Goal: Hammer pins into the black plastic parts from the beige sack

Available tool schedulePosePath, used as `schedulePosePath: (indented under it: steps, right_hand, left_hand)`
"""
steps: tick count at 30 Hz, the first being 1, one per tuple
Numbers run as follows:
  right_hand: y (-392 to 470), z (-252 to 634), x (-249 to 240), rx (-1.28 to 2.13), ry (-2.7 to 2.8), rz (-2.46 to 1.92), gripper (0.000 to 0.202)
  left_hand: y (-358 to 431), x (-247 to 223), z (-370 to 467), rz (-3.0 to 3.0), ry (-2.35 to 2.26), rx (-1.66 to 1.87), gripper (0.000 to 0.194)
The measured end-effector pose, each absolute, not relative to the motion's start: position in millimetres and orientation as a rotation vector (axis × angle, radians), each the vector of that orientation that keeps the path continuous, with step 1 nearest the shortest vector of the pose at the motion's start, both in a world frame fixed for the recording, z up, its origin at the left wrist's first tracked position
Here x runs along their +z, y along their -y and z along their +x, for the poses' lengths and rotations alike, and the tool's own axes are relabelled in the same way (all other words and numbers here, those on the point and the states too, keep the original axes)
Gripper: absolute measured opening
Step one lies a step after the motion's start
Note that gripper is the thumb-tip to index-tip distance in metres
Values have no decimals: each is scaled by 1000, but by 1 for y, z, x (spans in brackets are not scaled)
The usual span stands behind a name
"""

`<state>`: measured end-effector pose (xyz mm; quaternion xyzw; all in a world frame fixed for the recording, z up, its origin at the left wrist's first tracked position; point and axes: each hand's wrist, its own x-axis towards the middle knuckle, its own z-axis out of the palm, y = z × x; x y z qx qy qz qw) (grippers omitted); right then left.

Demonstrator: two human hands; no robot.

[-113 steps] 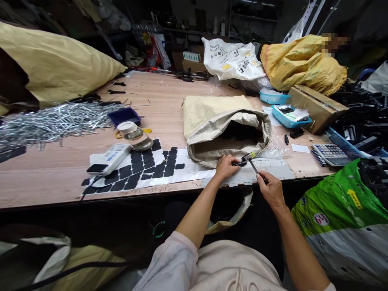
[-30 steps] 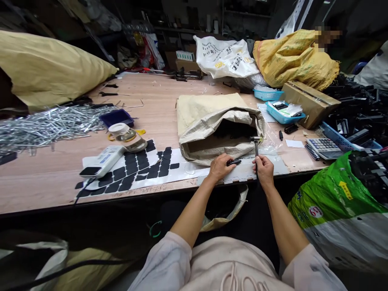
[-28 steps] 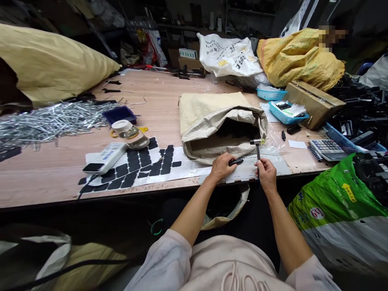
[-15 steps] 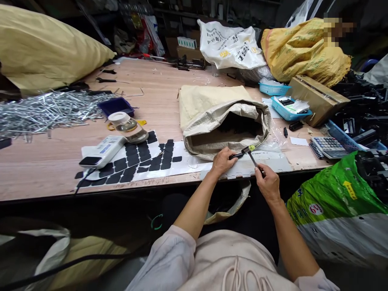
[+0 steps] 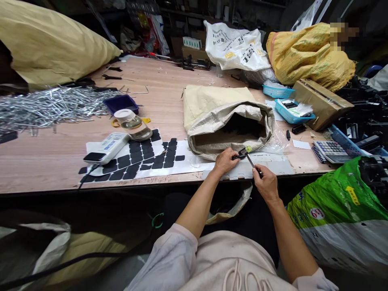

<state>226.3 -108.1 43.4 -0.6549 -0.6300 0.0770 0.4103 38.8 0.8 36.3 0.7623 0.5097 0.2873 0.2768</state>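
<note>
My right hand (image 5: pixel 266 184) is closed round the dark grip of a small hammer (image 5: pixel 250 160). The hammer has a thin metal shaft and a short head with a yellow-green end. My left hand (image 5: pixel 224 161) pinches a small black part (image 5: pixel 237 157) at the table's front edge. The hammer head lies right by this part; whether they touch I cannot tell. Just behind both hands, a beige woven sack (image 5: pixel 216 95) lies on its side, its rolled mouth facing me and dark pieces inside. A grey-white board (image 5: pixel 273 165) lies beneath the hands.
To the left are a white device (image 5: pixel 107 148) on sheets of black stickers (image 5: pixel 142 151), a jar (image 5: pixel 133 125), a purple tray (image 5: pixel 119 104) and heaped metal rods (image 5: pixel 60 105). At right stand blue baskets (image 5: pixel 294 111), a cardboard box (image 5: pixel 321 103), a calculator (image 5: pixel 332 150) and a green sack (image 5: pixel 327 194).
The view has shifted slightly, so the table things appear a little further right. The hammer head and the black part have moved slightly against each other; both hands keep their hold.
</note>
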Motion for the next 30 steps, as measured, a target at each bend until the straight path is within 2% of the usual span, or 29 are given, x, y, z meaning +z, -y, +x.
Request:
schedulePosePath:
  steps: [6,10,14,22,26,30]
  right_hand:
    - [89,231,47,496,1399,-1686,36]
    - [55,234,51,728,1122,-1554,40]
    - [33,239,45,910,956,-1424,37]
    - [31,243,39,934,903,-1370,34]
    - [31,242,40,938,912,-1373,32]
    - [32,242,38,932,924,-1372,31]
  left_hand:
    - [2,39,39,2065,-1378,749,23]
    - [4,38,40,2054,-1430,762,22]
    - [3,35,38,2060,-1375,793,18]
    - [44,53,19,2066,-1081,914,12]
    - [96,53,-3,2206,-988,728,10]
    - [127,38,-24,2361,-1082,502,14]
